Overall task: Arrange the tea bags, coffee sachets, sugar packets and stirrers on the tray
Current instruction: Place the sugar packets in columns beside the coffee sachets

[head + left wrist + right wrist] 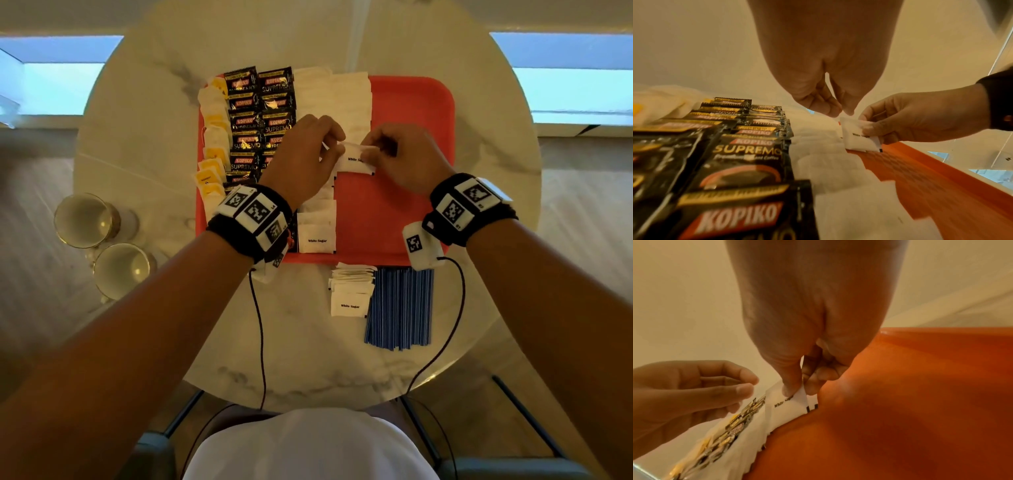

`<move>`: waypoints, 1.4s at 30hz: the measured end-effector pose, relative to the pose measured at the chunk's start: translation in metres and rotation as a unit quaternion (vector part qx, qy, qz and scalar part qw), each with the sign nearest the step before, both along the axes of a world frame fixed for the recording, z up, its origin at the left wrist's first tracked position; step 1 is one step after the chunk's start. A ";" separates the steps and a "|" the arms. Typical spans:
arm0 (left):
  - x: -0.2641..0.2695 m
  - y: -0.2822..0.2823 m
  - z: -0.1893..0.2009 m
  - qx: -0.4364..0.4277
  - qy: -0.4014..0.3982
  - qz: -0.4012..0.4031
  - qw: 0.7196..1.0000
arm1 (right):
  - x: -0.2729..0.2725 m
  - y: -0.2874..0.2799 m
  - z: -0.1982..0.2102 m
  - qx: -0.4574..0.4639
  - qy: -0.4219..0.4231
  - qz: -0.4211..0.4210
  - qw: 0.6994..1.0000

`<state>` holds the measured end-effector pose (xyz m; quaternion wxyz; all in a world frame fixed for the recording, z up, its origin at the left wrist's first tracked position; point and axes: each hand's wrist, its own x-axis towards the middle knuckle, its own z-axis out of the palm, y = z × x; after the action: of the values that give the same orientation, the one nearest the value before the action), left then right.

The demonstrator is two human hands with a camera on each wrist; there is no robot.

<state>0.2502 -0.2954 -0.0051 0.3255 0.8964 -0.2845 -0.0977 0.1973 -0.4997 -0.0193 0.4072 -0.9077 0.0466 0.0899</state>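
1. Pinching between thumb and fingers, the right hand [407, 157] holds a small white paper sugar packet printed "White Sugar" [356, 158] by its upper right edge, just above the flat red plastic tray [411, 113]
2. The left hand [305, 154] is seen with fingers loosely curled at the packet's left edge; in the left wrist view its fingertips [835, 112] meet at the packet's top corner, while in the right wrist view they appear just apart from it, so a grip cannot be told for certain
3. Rows of white sugar packets [317, 226] are laid on the tray beneath and beyond the left hand
4. Black "Kopiko Supremo" coffee sachets [260, 116] are set in two columns to the left of the left hand, on the tray
5. Pale tea bags with yellow tags [214, 137] are lined along the tray's left side, further left of the sachets
6. A loose pile of spare sugar packets [350, 291] lies on the round marble table [137, 137], off the tray, nearer the person than the right wrist
7. A bundle of blue striped stirrers [399, 308] lies touching that pile on its right
8. Two clear drinking glasses [102, 246] stand on the table well to the left of the left wrist
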 end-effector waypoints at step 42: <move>-0.230 0.068 -0.023 0.210 0.008 -0.037 0.977 | -0.230 0.067 0.030 0.070 0.038 -0.085 0.993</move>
<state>0.0205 -0.2272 -0.0285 0.1288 0.9326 -0.2883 -0.1747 -0.0323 -0.4326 0.0102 0.4741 -0.8655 0.1325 0.0927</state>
